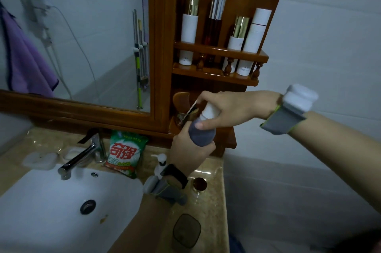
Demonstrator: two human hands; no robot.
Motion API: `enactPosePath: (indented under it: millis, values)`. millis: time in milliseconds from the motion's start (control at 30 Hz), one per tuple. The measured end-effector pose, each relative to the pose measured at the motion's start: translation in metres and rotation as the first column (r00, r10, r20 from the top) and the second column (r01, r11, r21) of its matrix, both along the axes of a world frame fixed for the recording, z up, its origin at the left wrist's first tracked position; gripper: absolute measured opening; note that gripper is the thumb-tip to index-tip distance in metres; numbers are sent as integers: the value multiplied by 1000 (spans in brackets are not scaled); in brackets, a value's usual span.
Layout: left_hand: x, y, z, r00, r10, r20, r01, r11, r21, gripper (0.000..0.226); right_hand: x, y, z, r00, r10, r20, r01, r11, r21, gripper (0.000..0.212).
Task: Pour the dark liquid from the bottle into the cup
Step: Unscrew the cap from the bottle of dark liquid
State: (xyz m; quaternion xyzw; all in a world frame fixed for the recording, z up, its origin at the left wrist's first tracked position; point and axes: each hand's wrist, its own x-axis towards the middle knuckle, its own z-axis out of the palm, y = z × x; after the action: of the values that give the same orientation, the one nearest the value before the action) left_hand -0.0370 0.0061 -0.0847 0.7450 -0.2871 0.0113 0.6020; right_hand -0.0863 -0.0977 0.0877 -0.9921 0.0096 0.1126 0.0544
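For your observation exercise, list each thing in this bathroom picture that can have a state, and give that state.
bottle: upright, held above the counter, white cap on
left hand: gripping the bottle's body
right hand: fingers on the cap
cup: on the counter, upright
faucet: off
sink: drain open

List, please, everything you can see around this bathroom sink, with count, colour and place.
bottle: 1, dark with white top, held above the counter
cup: 1, gold-rimmed, dark inside, on the counter
dark tray: 1, smoky, counter near edge
detergent bag: 1, green and red, behind the sink
pump dispenser: 1, white, beside the bag
faucet: 1, chrome, over the sink
sink: 1, white, lower left
shelf bottles: 4, white, gold, dark, on the wooden shelf
towel: 1, purple, in the mirror
left hand: grips the bottle body
right hand: on the bottle top
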Motion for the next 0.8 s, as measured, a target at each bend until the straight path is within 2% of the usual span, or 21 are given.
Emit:
enactPosePath:
  millis: [33,100,133,200,267,333,433,467,533,600,633,700,733,800]
  values:
    - [-2,-1,2,1000,3,-10,-3,1000,7,47,1,3,-4,996,-12,86,18,998,-61,63]
    - [-5,-1,4,1000,-7,-4,7,1000,3,44,4,7,-8,960,41,276,1,989,-148,52]
    - [-6,0,5,1000,-11,4,11,1000,-4,42,4,8,-7,959,67,275,-31,991,-133,43]
    - [-6,3,5,1000,-12,10,12,1000,-5,42,1,4,1,993,78,93,-78,997,1,20]
    - [-6,5,5,1000,1,-4,-1,1000,4,46,-1,3,10,993,17,-119,-10,998,57,47]
    - [-6,4,7,999,6,-33,-6,1000,6,49,-3,8,8,995,-60,-83,58,998,-29,63]
    - [-7,5,8,1000,-2,-16,1,1000,-19,44,2,15,-1,980,-2,201,17,997,-74,55]
    - [-6,6,8,1000,-1,-4,1,1000,-20,42,2,15,1,978,22,209,-6,997,-74,47]
    - [-5,6,7,1000,3,4,-2,1000,-14,42,0,12,10,997,38,67,-36,999,-35,35]
    - [-5,6,6,1000,18,-11,-18,1000,-6,44,-3,14,16,994,-13,-112,7,998,-55,57]
    - [-6,5,6,1000,22,-22,-22,1000,-1,44,-4,15,14,992,-53,-117,42,995,-91,64]
    - [-7,4,6,999,14,-29,-14,1000,11,44,0,18,6,997,-72,5,72,990,-122,65]
    - [-7,4,6,1000,5,-15,-5,1000,7,43,2,18,4,997,-43,67,52,990,-133,61]
    - [-6,4,5,1000,1,2,-1,1000,-1,43,2,15,5,997,25,66,-17,993,-121,45]
